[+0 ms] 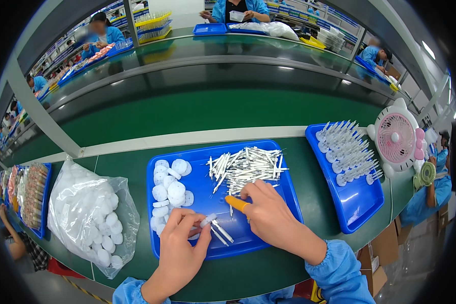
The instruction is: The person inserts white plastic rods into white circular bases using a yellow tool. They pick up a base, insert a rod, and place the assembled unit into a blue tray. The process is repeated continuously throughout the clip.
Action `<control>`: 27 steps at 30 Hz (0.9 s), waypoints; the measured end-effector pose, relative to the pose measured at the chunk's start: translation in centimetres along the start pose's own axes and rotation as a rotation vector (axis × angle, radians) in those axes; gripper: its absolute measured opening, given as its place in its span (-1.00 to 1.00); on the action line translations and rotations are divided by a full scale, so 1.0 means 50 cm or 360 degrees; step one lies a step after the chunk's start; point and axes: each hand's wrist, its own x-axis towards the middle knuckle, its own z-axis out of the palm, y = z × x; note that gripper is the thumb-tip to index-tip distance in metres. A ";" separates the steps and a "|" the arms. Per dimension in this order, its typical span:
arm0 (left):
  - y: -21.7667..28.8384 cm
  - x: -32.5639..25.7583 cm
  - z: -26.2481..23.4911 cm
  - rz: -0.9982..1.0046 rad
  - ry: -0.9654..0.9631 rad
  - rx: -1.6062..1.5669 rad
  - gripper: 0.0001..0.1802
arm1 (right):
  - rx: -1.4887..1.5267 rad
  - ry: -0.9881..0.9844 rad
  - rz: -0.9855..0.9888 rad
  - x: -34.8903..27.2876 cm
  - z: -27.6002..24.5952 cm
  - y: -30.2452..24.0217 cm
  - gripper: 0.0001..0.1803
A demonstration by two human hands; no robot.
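My left hand pinches a small white round disc over the near part of a blue tray. Two thin white sticks lie on the tray just right of that hand. My right hand holds an orange-handled tool, its tip near a loose pile of white sticks at the tray's far side. A cluster of white discs fills the tray's left part.
A clear plastic bag of white discs lies left of the tray. A second blue tray at right holds rows of assembled white pieces. A pink and white desk fan stands far right. A green conveyor belt runs behind; other people work across it.
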 end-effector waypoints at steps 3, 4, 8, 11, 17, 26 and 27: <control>-0.002 0.005 -0.008 -0.0037 -0.0017 -0.0027 -0.90 | -0.0112 -0.0082 -0.0172 0.017 0.014 0.011 -0.83; -0.004 0.007 -0.011 -0.0064 -0.0040 -0.0044 -0.89 | -0.0124 -0.0102 -0.0188 0.019 0.015 0.012 -0.80; -0.013 0.012 -0.016 -0.0195 -0.0032 -0.0200 -0.85 | -0.0037 -0.0032 -0.0227 0.026 0.014 0.012 -0.70; -0.008 0.010 -0.017 -0.0291 0.0023 -0.0334 -0.82 | 0.0257 0.0050 -0.0065 0.013 -0.007 -0.007 -0.58; -0.007 0.004 -0.004 -0.0178 -0.0095 -0.0280 -0.82 | 0.0672 -0.0092 0.0073 -0.035 -0.034 -0.056 -0.39; -0.001 0.000 0.006 0.0001 -0.0122 -0.0122 -0.82 | 0.0552 -0.0120 0.0051 -0.053 -0.017 -0.052 -0.67; 0.001 0.000 0.007 -0.0037 -0.0117 -0.0142 -0.82 | 0.0528 -0.0139 0.0064 -0.054 -0.017 -0.048 -0.67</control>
